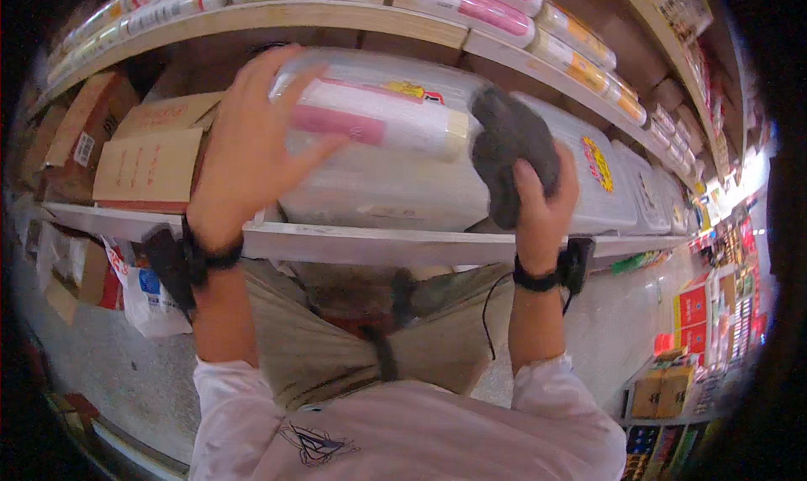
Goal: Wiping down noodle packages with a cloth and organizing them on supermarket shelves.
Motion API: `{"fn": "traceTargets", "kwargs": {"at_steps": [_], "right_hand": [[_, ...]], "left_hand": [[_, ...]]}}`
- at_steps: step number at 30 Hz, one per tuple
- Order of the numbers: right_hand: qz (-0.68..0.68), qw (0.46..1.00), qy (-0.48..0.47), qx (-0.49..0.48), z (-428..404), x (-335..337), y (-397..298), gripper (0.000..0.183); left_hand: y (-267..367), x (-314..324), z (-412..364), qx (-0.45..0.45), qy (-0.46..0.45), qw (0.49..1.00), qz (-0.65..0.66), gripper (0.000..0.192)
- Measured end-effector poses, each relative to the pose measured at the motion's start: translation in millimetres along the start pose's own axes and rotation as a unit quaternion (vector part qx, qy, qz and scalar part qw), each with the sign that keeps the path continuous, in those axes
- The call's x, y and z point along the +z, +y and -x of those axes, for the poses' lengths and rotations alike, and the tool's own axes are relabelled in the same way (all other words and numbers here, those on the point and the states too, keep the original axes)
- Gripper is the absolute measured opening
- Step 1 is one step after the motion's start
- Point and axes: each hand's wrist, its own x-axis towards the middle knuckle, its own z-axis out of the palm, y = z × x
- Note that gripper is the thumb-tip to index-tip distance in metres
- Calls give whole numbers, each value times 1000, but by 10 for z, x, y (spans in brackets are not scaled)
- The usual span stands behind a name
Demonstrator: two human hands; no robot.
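My right hand [545,197] grips a dark grey cloth [514,147], bunched up, in front of a clear plastic storage box on the lower shelf. My left hand [258,134], slightly blurred, is spread at the left end of a plastic-wrapped roll [403,124] with a pink and white label. Whether its fingers touch the roll I cannot tell. The roll lies sideways on a translucent plastic storage box [384,191], which has a yellow and red sticker. Black straps with dark devices are around both my wrists.
Cardboard boxes [151,159] stand at the left of the shelf. More plastic boxes [586,165] line it to the right. Wrapped rolls [466,8] fill the shelf above. The white shelf edge [378,241] runs before my legs. A white plastic bag [151,298] is below at left.
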Motion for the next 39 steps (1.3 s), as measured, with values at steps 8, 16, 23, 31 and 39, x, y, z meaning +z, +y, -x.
{"fn": "traceTargets", "kwargs": {"at_steps": [8,16,23,31,39], "right_hand": [[300,933,-78,-180,-629,550,288,41],[184,923,-220,-256,-144,1148,-98,50],[321,922,-146,-163,-634,550,440,43],[236,899,-248,-272,-89,1507,-381,49],[121,889,-332,-290,-653,1449,-134,38]], "left_hand": [[33,385,25,-163,-180,970,6,67],[119,351,341,-180,-66,981,-35,65],[49,258,286,-155,6,988,9,68],[-235,162,427,-206,-92,967,118,54],[-105,286,523,-170,-57,984,19,58]]}}
